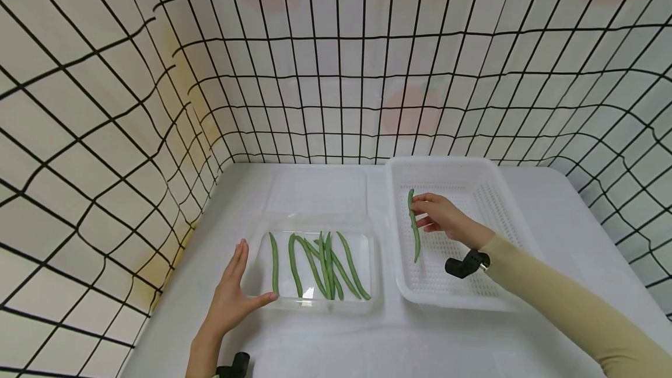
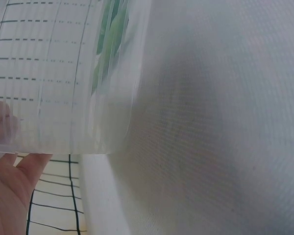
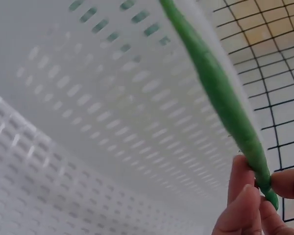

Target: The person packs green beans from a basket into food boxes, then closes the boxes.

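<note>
My right hand (image 1: 441,214) pinches a green bean (image 1: 415,226) near one end, above the white perforated basket (image 1: 394,232). In the right wrist view the bean (image 3: 220,95) slants across the basket's holes, thumb and fingertips around its end. Several more green beans (image 1: 275,264) lie roughly lengthwise in a clear plastic container (image 1: 374,267) to the left. My left hand (image 1: 233,296) is at that container's left side, fingers straight and spread from the thumb, thumb tip at the near left corner. In the left wrist view the container's clear wall (image 2: 63,117) partly covers the fingers.
A white cloth (image 1: 336,349) covers the table. Black wire grid panels (image 1: 338,74) rise at the back and on both sides. The basket stands close to the back grid, right of the container, with a narrow strip of cloth between them.
</note>
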Demonstrator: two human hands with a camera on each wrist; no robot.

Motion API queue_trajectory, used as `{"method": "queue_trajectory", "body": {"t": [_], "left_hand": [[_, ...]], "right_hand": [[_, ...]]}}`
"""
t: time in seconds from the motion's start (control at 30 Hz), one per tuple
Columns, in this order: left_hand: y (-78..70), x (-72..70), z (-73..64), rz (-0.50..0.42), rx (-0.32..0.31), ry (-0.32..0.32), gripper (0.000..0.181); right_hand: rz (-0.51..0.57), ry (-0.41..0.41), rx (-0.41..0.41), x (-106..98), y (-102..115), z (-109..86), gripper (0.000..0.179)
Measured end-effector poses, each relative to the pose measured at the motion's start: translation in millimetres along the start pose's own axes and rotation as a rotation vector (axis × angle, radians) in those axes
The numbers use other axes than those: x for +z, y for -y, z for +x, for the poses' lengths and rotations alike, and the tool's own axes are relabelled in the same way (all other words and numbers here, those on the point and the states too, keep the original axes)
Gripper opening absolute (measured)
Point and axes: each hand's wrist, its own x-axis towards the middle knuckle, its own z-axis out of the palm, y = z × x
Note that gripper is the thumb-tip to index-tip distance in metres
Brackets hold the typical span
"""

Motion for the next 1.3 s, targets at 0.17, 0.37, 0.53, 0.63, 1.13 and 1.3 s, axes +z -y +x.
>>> {"method": "queue_trajectory", "body": {"t": [0.17, 0.37, 0.53, 0.63, 1.13, 1.3], "left_hand": [[0.7, -0.4, 0.7, -0.001, 0.007, 0.0, 0.126], [1.5, -0.9, 0.3, 0.004, 0.005, 0.004, 0.125], [0.9, -1.2, 0.2, 0.003, 0.006, -0.001, 0.125], [0.5, -0.8, 0.9, 0.007, 0.003, 0.005, 0.125], [2.6, 2.6, 1.7, 0.002, -0.001, 0.004, 0.125], [2.4, 0.8, 2.1, -0.001, 0.002, 0.003, 0.125]], "right_hand": [[0.022, -0.004, -0.04, 9, 16, -3.6, 0.047], [0.064, 0.016, -0.064, 33, 34, -4.0, 0.045], [0.088, 0.069, -0.077, 60, 48, -2.0, 0.041], [0.096, 0.104, -0.07, 75, 54, 0.2, 0.04], [0.036, 0.247, -0.036, 134, 56, 6.2, 0.037], [0.06, 0.306, -0.033, 133, 55, 1.6, 0.038]]}}
